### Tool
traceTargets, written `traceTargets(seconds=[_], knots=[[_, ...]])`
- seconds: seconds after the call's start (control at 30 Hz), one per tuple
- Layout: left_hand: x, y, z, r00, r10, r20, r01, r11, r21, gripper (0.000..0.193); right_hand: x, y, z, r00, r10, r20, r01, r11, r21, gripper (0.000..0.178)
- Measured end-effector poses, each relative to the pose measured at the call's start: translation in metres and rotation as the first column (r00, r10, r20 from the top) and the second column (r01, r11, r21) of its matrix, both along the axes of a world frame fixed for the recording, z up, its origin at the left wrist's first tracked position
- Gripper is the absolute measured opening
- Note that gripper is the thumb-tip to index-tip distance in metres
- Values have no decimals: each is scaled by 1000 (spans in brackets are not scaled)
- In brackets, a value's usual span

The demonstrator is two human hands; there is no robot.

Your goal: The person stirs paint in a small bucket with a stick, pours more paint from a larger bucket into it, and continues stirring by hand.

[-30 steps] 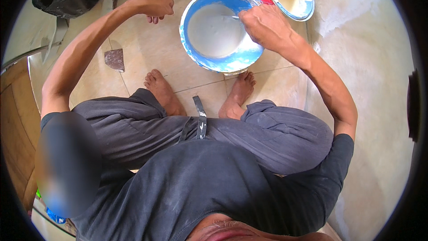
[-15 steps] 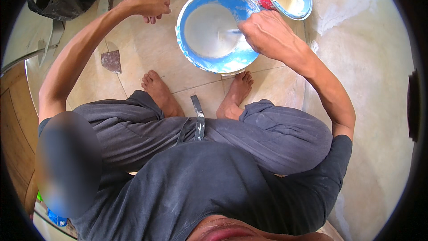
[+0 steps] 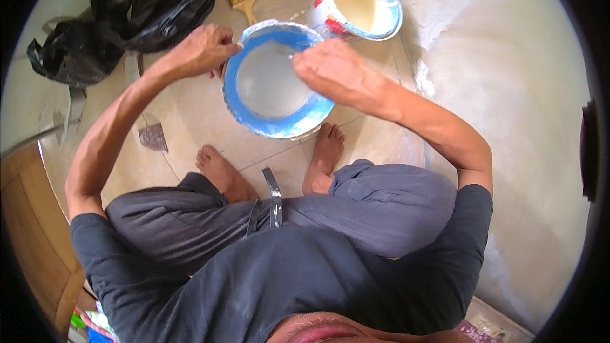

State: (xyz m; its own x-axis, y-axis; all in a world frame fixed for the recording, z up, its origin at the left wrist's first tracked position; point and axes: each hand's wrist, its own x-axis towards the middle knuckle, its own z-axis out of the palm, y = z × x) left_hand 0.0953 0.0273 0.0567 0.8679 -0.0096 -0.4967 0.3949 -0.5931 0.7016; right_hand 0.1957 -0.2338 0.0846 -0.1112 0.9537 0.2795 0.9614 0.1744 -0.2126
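Note:
A bucket (image 3: 251,114) with a blue inside and a paint-smeared rim stands on the tiles in front of my feet. Whitish liquid (image 3: 270,82) fills its lower part. My left hand (image 3: 210,47) is closed at the bucket's upper left rim, the fingers pinching its edge. Over the right side of the opening, my right hand (image 3: 330,70) is closed round a thin stirring tool (image 3: 291,57). Only a short pale bit of that tool shows beside the fingers; its kind cannot be made out.
Behind the bucket on the right is a white pail (image 3: 321,9) with cream-coloured contents. A paintbrush (image 3: 241,0) lies behind the bucket. Black plastic bags (image 3: 152,13) are heaped at the back left. A broken brown tile piece (image 3: 152,137) lies near my left foot.
My left hand has gone from beside the bucket to its rim and taken hold. The stirring tool, blurred in the liquid before, is now mostly hidden by my right hand. The view has shifted.

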Motion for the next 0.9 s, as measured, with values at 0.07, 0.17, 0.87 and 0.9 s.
traceTargets(seconds=[0.07, 0.17, 0.87, 0.9], knots=[[4, -1, -1, 999, -19, 49, 17, 999, 44, 35, -5, 0, -1, 1000, 8, 23, -4, 980, -199, 10], [9, -2, -5, 991, -29, 134, 6, 985, 172, 37, -8, 1, 10, 1000, 12, 2, -11, 941, -338, 10], [57, -13, -20, 911, -92, 401, -83, 913, 400, 38, 47, -17, 73, 933, -359, 19, 341, 868, -361, 12], [57, -15, -18, 916, -79, 393, -91, 914, 396, 37, 46, -17, 73, 936, -352, 11, 331, 869, -369, 12]])
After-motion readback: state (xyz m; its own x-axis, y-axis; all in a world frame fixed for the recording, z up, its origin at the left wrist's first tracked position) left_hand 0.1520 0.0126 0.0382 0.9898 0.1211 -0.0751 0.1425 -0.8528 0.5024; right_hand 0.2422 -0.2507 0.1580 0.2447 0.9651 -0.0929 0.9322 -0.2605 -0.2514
